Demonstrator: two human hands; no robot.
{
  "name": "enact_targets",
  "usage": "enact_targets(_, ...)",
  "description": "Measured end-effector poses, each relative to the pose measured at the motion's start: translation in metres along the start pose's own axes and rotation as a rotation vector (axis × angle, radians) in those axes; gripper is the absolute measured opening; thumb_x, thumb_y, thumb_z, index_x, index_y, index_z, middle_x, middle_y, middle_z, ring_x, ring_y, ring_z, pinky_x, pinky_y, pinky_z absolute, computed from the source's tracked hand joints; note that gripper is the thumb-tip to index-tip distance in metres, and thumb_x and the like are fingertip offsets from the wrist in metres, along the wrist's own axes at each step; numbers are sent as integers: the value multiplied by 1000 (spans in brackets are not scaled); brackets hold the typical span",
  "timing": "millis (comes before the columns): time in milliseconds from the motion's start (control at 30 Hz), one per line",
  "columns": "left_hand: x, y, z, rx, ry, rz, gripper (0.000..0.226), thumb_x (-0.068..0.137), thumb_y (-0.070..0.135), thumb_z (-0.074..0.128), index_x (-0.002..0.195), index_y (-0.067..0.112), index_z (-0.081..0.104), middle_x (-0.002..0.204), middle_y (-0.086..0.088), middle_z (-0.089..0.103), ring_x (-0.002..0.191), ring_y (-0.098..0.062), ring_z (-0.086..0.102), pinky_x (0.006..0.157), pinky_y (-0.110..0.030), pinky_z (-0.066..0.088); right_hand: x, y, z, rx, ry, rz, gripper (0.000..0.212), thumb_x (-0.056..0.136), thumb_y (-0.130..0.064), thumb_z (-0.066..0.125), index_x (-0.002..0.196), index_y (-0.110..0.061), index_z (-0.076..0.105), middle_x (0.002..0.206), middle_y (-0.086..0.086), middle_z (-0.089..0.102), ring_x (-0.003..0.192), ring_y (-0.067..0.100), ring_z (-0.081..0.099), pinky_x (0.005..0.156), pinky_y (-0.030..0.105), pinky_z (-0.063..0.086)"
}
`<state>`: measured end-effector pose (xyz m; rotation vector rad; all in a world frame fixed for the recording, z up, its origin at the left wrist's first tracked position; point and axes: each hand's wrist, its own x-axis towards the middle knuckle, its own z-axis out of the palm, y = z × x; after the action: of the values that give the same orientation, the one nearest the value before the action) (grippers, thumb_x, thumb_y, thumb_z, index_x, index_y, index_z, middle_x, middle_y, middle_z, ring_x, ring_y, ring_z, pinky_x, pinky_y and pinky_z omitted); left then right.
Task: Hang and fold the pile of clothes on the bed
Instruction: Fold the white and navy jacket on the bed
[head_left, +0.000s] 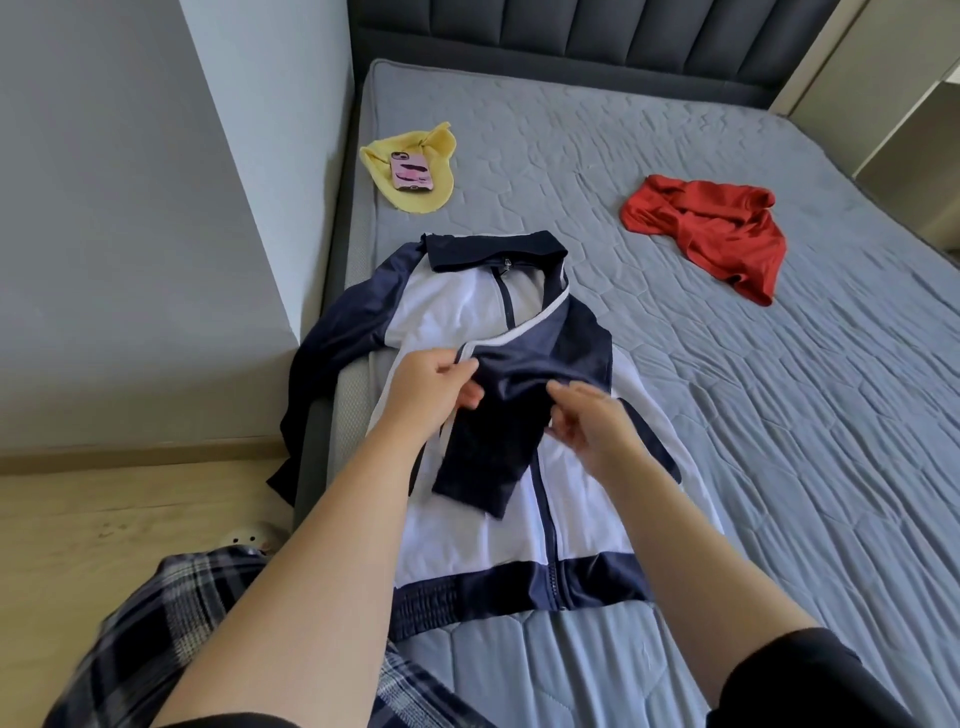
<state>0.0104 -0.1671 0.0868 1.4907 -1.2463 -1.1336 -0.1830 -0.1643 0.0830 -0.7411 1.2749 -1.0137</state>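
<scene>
One navy-and-white zip-up track jacket (457, 312) was spread front-up at the left edge of the grey quilted bed (727, 415). One navy sleeve (519, 395) was laid across the chest, pinched at its white-piped edge by the left hand (431, 389) and clamped between the curled fingers and thumb of the right hand (592, 426). The second sleeve (332, 332) was draped over the bedside. Farther up, one crumpled red satin garment (711, 228) and one yellow cloth (436, 141) were seen, well apart, the latter topped by one pink-cased phone (410, 171).

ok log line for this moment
jacket: on bed | sleeve: folded across front | left hand: grips sleeve | right hand: grips sleeve
</scene>
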Motion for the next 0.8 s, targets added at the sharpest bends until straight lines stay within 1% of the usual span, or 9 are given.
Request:
enact_targets(100, -1, 16, -3, -302, -6, 79, 22, 93, 14, 56, 78, 20, 70, 74, 2, 74, 78, -11, 71, 67, -18, 54, -15, -22, 7, 97, -44, -234, 23, 92, -4, 56, 70, -11, 60, 66, 3, 58, 62, 11, 58, 67, 21, 50)
enact_targets(200, 2, 17, -18, -485, -70, -49, 24, 93, 13, 51, 77, 18, 68, 79, -2, 72, 83, -17, 70, 73, -27, 54, -26, -14, 7, 72, -54, -242, 27, 88, 3, 57, 73, -14, 70, 73, -1, 64, 70, 7, 60, 65, 17, 48)
enact_targets(333, 0, -3, -30, -85, -87, -467, 18, 85, 29, 52, 78, 16, 62, 70, -3, 66, 68, -18, 69, 81, -37, 51, -31, 30, -9, -125, -212, 181, 17, 87, 7, 56, 83, -9, 61, 82, 6, 60, 78, 17, 55, 71, 27, 44)
enact_targets(433, -9, -22, -24, 169, -161, -601, 30, 84, 44, 55, 91, 16, 62, 89, -6, 67, 82, -25, 69, 87, -38, 51, -27, 55, -19, -81, -250, 429, 4, 87, -4, 62, 85, -7, 59, 80, 9, 58, 71, 18, 55, 67, 28, 44)
enact_targets(500, -13, -32, -15, 138, -151, -583, 31, 83, 45, 61, 98, 18, 61, 95, -2, 64, 83, -22, 67, 79, -34, 53, -20, 59, -20, -8, -188, 472, 6, 86, -12, 65, 88, -8, 62, 81, 10, 62, 70, 19, 59, 66, 29, 47)
enact_targets(567, -13, -38, -6, 113, -150, -519, 18, 84, 35, 65, 91, 19, 63, 93, -2, 63, 80, -22, 63, 74, -33, 56, -15, 58, -22, -7, -201, 489, 11, 84, -14, 68, 91, -8, 63, 83, 9, 64, 72, 20, 61, 70, 30, 49)
enact_targets(633, -13, -38, -3, -91, -69, -569, 5, 86, 20, 63, 85, 15, 61, 93, -7, 62, 78, -23, 61, 74, -36, 56, -12, 56, -29, -99, -316, 508, 18, 76, -13, 71, 92, -7, 65, 86, 9, 66, 76, 19, 63, 74, 30, 52)
enact_targets(733, -10, -36, -10, -495, 42, -716, 6, 84, 5, 55, 80, 9, 56, 77, -10, 56, 62, -24, 59, 53, -33, 55, -11, 55, -42, -267, -500, 563, 6, 74, -9, 69, 80, -10, 72, 88, 8, 69, 81, 18, 66, 75, 28, 54)
enact_targets(800, -8, -40, -15, -404, 28, -757, 7, 81, 6, 51, 86, 8, 54, 77, -11, 54, 65, -27, 61, 57, -35, 56, -8, 55, -47, -277, -506, 577, 11, 78, -14, 67, 87, -10, 71, 90, 8, 71, 82, 18, 67, 76, 29, 54)
